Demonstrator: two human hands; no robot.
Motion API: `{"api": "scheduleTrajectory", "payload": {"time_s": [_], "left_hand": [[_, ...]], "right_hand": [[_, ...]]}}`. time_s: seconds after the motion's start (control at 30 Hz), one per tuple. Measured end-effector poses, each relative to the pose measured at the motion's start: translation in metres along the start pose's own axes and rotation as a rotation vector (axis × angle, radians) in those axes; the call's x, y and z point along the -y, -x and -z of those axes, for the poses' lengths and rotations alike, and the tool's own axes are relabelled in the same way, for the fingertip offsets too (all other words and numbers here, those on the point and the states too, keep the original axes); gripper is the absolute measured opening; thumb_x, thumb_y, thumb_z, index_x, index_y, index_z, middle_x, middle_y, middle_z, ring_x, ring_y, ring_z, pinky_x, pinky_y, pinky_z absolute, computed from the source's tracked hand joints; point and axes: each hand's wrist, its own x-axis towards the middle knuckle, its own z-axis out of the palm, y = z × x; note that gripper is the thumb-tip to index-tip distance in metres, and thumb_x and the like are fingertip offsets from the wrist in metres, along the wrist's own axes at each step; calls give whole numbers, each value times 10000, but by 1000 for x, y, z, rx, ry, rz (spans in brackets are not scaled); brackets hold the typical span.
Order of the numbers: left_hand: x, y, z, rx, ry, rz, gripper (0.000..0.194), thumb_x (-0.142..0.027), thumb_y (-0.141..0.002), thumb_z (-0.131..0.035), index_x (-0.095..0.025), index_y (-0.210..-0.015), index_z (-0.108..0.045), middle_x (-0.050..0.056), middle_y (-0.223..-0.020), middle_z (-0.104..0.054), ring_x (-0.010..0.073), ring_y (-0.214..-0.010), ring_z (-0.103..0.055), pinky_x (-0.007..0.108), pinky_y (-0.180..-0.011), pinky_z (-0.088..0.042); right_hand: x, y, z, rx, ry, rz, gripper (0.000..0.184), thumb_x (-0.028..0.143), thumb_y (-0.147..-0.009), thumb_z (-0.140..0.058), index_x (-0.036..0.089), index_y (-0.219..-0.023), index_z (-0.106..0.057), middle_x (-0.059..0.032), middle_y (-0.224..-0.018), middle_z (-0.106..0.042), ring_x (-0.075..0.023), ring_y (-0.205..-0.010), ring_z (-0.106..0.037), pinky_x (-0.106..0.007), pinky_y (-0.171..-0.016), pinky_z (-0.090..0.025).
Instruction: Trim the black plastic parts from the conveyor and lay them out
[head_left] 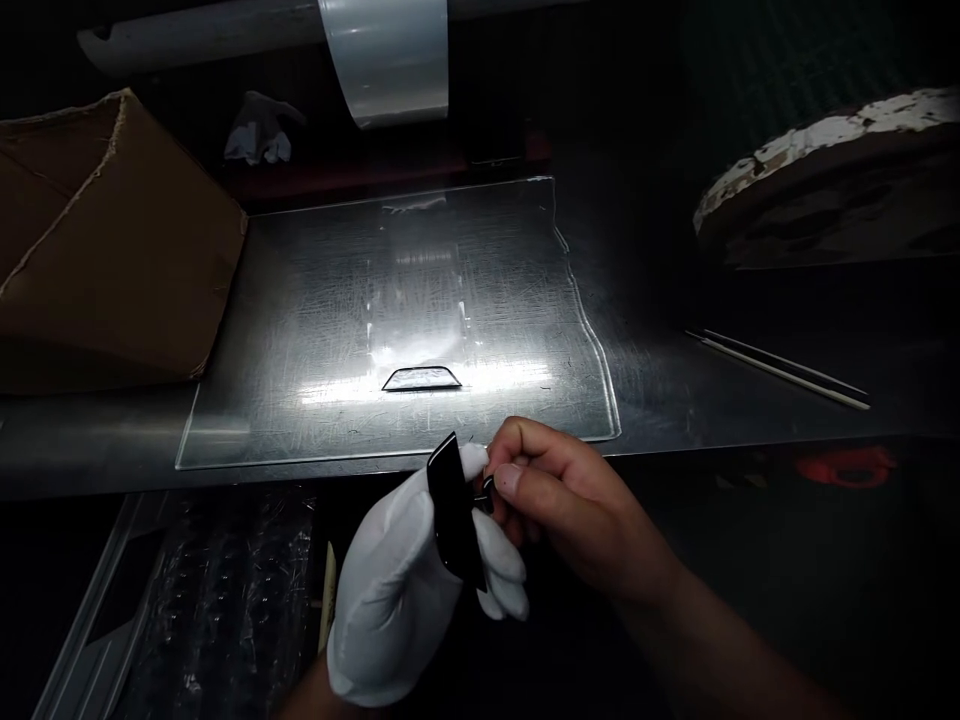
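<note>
My left hand (405, 590), in a white glove, grips a small glossy black plate (454, 515) and holds it upright just below the near edge of the table. My bare right hand (559, 500) is curled beside it, thumb and forefinger pinched at the plate's right edge on something too small to make out. Beyond the hands a clear plastic sheet (315, 330) lies flat on the metal table (675, 380), with a small black trapezoid outline (421, 379) on it.
A brown cardboard box (112, 240) stands at the left. A roll of clear film (386, 55) hangs at the back, with a crumpled white glove (259, 130) near it. Two thin sticks (784, 368) lie at the right, below a round flaking object (832, 180). Bubble wrap (217, 600) sits lower left.
</note>
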Motion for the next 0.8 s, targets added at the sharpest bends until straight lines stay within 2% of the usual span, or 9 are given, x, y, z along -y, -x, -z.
{"api": "scheduleTrajectory", "payload": {"time_s": [0.17,0.23,0.27,0.33,0.4,0.47,0.5,0.63,0.8], "left_hand": [[0,-2,-3,-29,27,7,449,-383,-1113,-385,-176,-1425,-631,52,-753,-740,164,-662,-725,236,-597,-541],[1,-4,-2,-11,63,39,518,-490,-1107,-372,-169,-1427,-623,80,-799,-765,161,-623,-727,212,-559,-531],[1,-5,0,6,88,66,605,-582,-1090,-352,-157,-1433,-614,104,-828,-777,161,-599,-728,202,-537,-524],[4,-5,5,25,148,104,788,-735,-1033,-292,-140,-1457,-586,147,-864,-787,174,-577,-737,194,-508,-523],[6,-4,10,46,207,72,864,-786,-1003,-267,-131,-1481,-565,176,-901,-792,202,-631,-768,197,-515,-544],[6,-2,14,101,244,-19,793,-743,-1026,-305,-166,-1514,-545,180,-967,-801,220,-739,-798,207,-573,-580],[6,-1,14,144,248,-56,729,-699,-1045,-342,-186,-1525,-541,175,-1005,-805,225,-799,-806,210,-611,-594],[2,3,16,227,216,-118,495,-464,-1106,-411,-262,-1546,-520,117,-1061,-822,200,-902,-807,240,-731,-625],[7,5,21,256,168,-153,501,-454,-1072,-516,-244,-1527,-524,86,-961,-829,174,-849,-800,206,-695,-608]], "right_hand": [[-3,1,1,19,2,-5,199,334,-1002,-674,174,-887,-646,24,-712,-671,-73,-579,-594,-176,-551,-475],[1,4,2,1,39,19,184,338,-1016,-670,185,-916,-653,24,-721,-680,-79,-574,-613,-181,-545,-490],[5,5,3,-13,94,76,146,321,-1022,-668,196,-947,-665,22,-744,-695,-85,-591,-636,-188,-561,-513],[14,6,5,-9,303,323,32,240,-1012,-687,222,-1035,-701,1,-857,-738,-113,-719,-710,-219,-667,-580],[23,5,8,72,568,627,178,124,-977,-709,224,-1123,-726,-36,-1013,-755,-143,-902,-744,-241,-794,-607],[29,2,11,186,760,833,247,45,-954,-696,188,-1151,-733,-79,-1096,-745,-161,-987,-739,-237,-828,-604],[31,0,12,226,812,877,239,32,-956,-680,171,-1143,-731,-96,-1106,-743,-166,-986,-739,-234,-813,-603],[27,-4,15,275,876,912,206,51,-976,-648,171,-1129,-715,-111,-1129,-747,-183,-988,-744,-259,-806,-609],[17,-2,17,291,930,919,277,25,-949,-679,185,-1174,-697,-97,-1194,-740,-189,-1074,-732,-271,-894,-602]]}}
